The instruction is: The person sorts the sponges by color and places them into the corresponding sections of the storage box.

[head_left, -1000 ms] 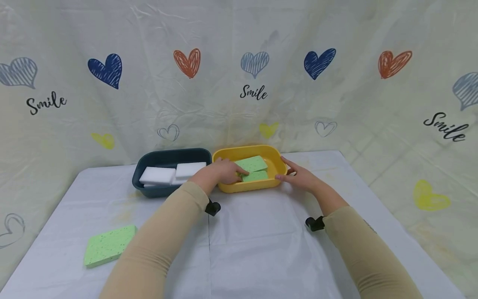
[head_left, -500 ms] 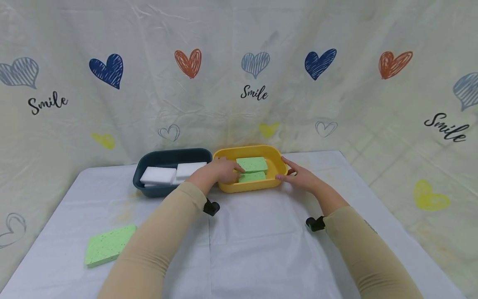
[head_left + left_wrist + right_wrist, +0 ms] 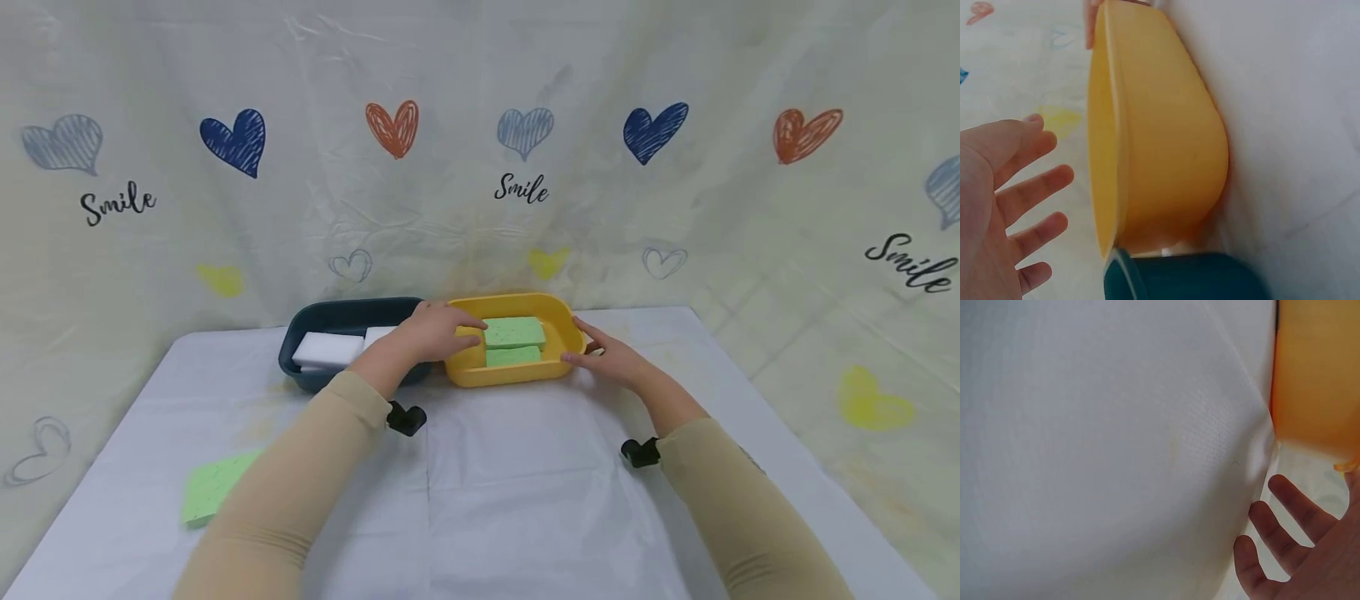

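Note:
Two speckled light green sponges [image 3: 514, 332] lie one behind the other in the yellow plastic bin [image 3: 517, 377]. My left hand [image 3: 435, 332] hovers over that bin's left end with nothing in it; its fingers look spread and loosely bent in the left wrist view. At the opposite end, my right hand [image 3: 611, 360] holds the bin, thumb at the front corner and index finger farther back on the rim. The right wrist view has its other fingers [image 3: 1300, 509] sticking out beside the bin.
Left of the yellow bin stands a dark blue-green bin [image 3: 296, 367] holding white foam blocks [image 3: 328, 350], partly behind the left hand. Another green sponge [image 3: 213, 487] lies at the table's front left, partly hidden by the left sleeve. A heart-printed curtain [image 3: 450, 50] rises behind the table.
My left hand has let go of the sponges, lifted and drawn back leftward. The two green sponges now lie straighter in the yellow bin. My right hand stays at its end.

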`<state>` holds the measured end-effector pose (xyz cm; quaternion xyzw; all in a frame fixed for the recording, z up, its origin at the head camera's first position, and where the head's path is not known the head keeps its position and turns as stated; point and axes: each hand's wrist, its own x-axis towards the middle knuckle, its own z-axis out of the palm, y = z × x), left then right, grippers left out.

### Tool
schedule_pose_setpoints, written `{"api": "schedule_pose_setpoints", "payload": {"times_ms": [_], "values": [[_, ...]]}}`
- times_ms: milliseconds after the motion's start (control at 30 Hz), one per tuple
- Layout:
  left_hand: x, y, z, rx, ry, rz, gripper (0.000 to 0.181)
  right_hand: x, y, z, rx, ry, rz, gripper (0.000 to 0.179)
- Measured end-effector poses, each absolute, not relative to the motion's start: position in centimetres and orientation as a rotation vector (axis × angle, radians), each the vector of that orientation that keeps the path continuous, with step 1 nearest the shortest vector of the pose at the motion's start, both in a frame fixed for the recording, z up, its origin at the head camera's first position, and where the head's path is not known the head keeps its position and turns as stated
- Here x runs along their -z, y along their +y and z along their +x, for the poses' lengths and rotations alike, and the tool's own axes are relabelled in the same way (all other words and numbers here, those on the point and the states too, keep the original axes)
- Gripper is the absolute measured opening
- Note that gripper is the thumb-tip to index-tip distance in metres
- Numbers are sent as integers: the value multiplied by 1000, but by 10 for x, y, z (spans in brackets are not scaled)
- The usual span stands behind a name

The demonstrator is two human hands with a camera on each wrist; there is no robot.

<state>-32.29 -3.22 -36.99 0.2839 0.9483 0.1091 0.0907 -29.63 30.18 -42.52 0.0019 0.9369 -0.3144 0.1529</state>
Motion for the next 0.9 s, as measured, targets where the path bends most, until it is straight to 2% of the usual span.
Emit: {"api": "schedule_pose_setpoints", "payload": {"times_ms": [500,900], "values": [[366,-111,-290,-389,2872,757,41,426,304,-295,882,2679,32,95],[377,-194,-237,-412,2929,760,36,425,300,-296,889,2678,1,96]]}}
